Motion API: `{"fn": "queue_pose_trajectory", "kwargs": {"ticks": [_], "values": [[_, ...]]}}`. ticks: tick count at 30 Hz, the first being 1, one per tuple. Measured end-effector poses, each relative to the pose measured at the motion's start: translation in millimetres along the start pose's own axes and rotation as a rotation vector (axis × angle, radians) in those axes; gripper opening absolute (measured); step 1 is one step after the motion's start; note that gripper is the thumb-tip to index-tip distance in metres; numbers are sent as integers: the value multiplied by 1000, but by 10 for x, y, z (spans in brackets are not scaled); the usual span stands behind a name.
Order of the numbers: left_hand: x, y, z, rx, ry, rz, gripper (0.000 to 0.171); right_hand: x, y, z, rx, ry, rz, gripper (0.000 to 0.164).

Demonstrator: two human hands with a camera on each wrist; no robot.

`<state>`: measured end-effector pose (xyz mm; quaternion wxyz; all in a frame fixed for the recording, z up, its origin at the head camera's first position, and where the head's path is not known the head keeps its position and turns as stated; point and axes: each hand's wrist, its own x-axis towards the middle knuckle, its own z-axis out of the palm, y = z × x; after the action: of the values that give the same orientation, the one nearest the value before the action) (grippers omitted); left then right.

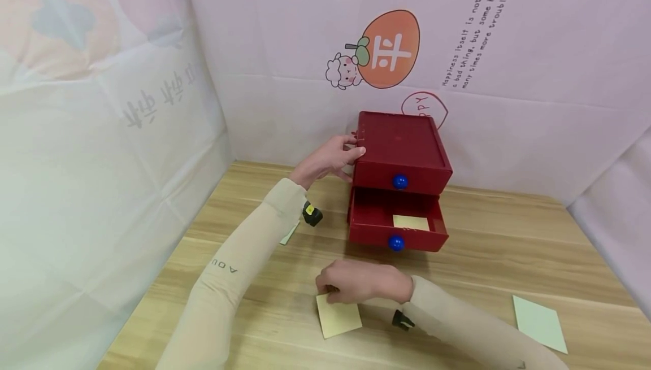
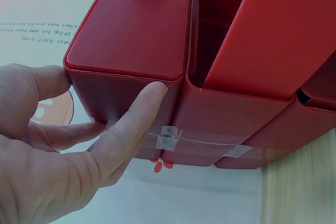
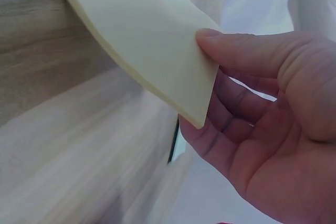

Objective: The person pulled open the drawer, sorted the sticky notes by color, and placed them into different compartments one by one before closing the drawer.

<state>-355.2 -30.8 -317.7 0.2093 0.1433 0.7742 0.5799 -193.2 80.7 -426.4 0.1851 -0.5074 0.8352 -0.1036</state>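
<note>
A red drawer cabinet (image 1: 402, 138) stands against the back cloth. My left hand (image 1: 330, 158) lies along its left side, thumb on the top edge; up close in the left wrist view, extended fingers (image 2: 131, 124) touch the casing. Beneath a closed drawer with a blue knob (image 1: 400, 182), a second drawer (image 1: 373, 235) is pulled out and holds a yellow sticky note pad (image 1: 411, 222). In front of it, my right hand (image 1: 361, 281) pinches another yellow sticky note pad (image 1: 339, 318) between thumb and fingers. The right wrist view shows this pad (image 3: 142, 35) bending, its far edge at the table.
A pale green sticky note pad (image 1: 540, 323) lies on the wooden table (image 1: 488, 246) at the right. Another pale green piece (image 1: 290, 234) is partly hidden by the left sleeve (image 1: 244, 251). Printed cloth (image 1: 285, 48) hangs behind and at both sides.
</note>
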Motion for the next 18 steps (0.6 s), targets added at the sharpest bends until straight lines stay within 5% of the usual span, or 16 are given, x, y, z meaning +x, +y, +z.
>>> {"fn": "queue_pose_trajectory", "kwargs": {"ticks": [11,18], "values": [[-21,3,7,3,-1,12,66,-184,-70,-249,83,27,16,10],[-20,10,3,15,4,10,66,-429,-4,-592,98,200,66,5]]}}
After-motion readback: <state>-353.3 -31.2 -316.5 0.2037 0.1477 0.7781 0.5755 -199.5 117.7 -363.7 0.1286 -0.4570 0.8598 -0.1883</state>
